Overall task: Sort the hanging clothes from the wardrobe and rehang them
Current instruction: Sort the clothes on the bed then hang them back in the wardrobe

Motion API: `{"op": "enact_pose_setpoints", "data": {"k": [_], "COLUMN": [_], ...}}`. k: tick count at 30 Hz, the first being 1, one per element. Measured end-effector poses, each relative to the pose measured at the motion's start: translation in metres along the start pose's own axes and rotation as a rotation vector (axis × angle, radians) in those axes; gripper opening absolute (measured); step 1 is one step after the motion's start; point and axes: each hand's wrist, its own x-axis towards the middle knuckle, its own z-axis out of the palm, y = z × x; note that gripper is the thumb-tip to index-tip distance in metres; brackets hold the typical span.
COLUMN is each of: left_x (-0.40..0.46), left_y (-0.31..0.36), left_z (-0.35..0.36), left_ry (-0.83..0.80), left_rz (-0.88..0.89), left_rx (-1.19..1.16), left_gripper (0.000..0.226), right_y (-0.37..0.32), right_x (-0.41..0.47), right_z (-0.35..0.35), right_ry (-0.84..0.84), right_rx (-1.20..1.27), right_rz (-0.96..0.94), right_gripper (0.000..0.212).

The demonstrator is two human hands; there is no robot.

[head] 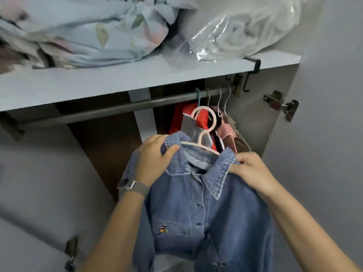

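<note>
Fingers [172, 149] of both hands pinch denim shirt [206, 203] collar, arms raised toward rail [98, 110].

In front of me my left hand [155, 157] and right hand [252, 171] grip the shirt [206, 209] at either shoulder, the hanger [204, 132] rising between them. Behind it the rail [110, 109] runs under the shelf [98, 83]. Other garments [222, 130] hang at the rail's right end. On the shelf, bedding [82, 30] lies left, a plastic bag [245, 30] right.
</note>
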Motion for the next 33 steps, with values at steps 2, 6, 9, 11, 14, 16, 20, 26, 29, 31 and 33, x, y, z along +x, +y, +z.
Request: {"op": "enact_pose_setpoints", "data": {"k": [2,6,9,11,14,16,20,26,29,31,33], "left_x": [0.02,0.03,0.028,0.03,0.034,0.038,0.042,0.032,0.017,0.017,0.022], "left_y": [-0.016,-0.066,-0.092,-0.104,-0.113,-0.119,-0.128,-0.12,-0.112,-0.108,-0.095], "left_z": [0.003,0.0,0.0,0.002,0.003,0.004,0.01,0.042,0.067,0.077,0.082], "left_ry": [0.054,-0.012,-0.109,-0.175,-0.243,-0.269,-0.309,-0.387,-0.525,-0.543,-0.548], "left_rz": [-0.011,-0.128,-0.165,-0.18,-0.164,-0.154,-0.133,-0.122,-0.106,-0.093,-0.036], "left_rx": [-0.023,0.007,-0.011,-0.011,-0.019,-0.008,0.008,-0.123,-0.168,-0.152,-0.149], "left_gripper": [0.035,0.029,0.025,0.023,0.021,0.018,0.016,0.017,0.016,0.016,0.018], "right_y": [-0.007,-0.016,-0.014,-0.012,-0.003,0.012,0.036,0.04,0.053,0.065,0.081], "right_x": [0.041,0.111,0.152,0.175,0.198,0.201,0.2,0.202,0.164,0.126,0.08], "right_z": [0.01,0.031,0.047,0.061,0.086,0.102,0.122,0.122,0.112,0.098,0.074], "right_ry": [0.063,0.238,0.331,0.358,0.385,0.351,0.264,0.088,-0.131,-0.245,-0.234], "right_rx": [-0.005,-0.15,-0.242,-0.281,-0.318,-0.364,-0.558,-0.707,-0.61,-0.484,-0.436], "right_rz": [0.004,-0.009,0.05,0.067,0.078,0.102,0.17,0.233,0.239,0.248,0.277], "right_gripper": [0.034,0.048,0.047,0.04,0.027,0.031,0.03,0.034,0.04,0.045,0.04]}}
